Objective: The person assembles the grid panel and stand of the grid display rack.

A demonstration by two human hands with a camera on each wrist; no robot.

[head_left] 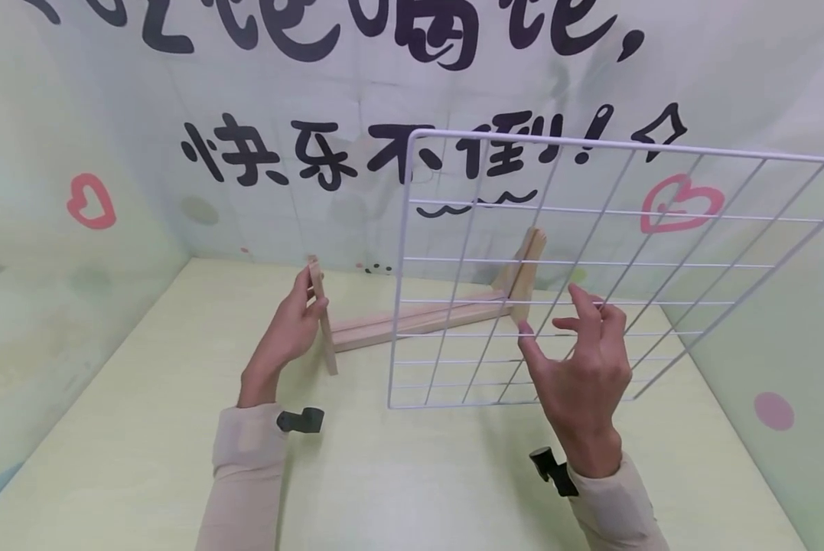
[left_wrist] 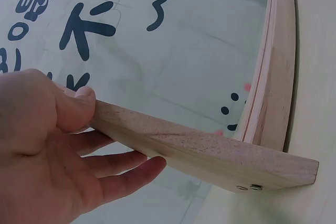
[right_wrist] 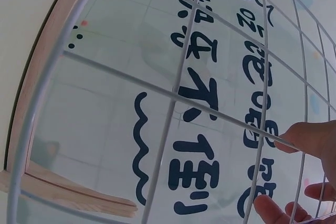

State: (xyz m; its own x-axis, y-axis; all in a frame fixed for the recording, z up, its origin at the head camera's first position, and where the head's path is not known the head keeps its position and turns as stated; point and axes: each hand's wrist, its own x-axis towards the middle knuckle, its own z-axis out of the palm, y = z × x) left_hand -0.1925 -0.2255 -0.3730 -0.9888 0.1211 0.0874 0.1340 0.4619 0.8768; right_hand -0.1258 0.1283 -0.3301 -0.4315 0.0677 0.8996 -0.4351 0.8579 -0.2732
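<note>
A wooden stand [head_left: 418,320] with an upright end piece at each side and a grooved bar between them sits on the table. My left hand [head_left: 294,317] grips the upper part of its left end piece [left_wrist: 199,142], thumb on one side and fingers on the other. Two metal screw heads [left_wrist: 255,187] show low on that piece. My right hand [head_left: 584,367] holds up a white wire grid panel [head_left: 483,207], its thumb [right_wrist: 294,139] and fingers among the wires. The panel is tilted and overlaps the stand's right end piece [head_left: 530,264] in the head view.
The pale table [head_left: 384,474] is bordered by a printed backdrop [head_left: 267,214] at the back and both sides. Black camera mounts stick out from the left cuff [head_left: 301,420] and the right cuff [head_left: 552,471].
</note>
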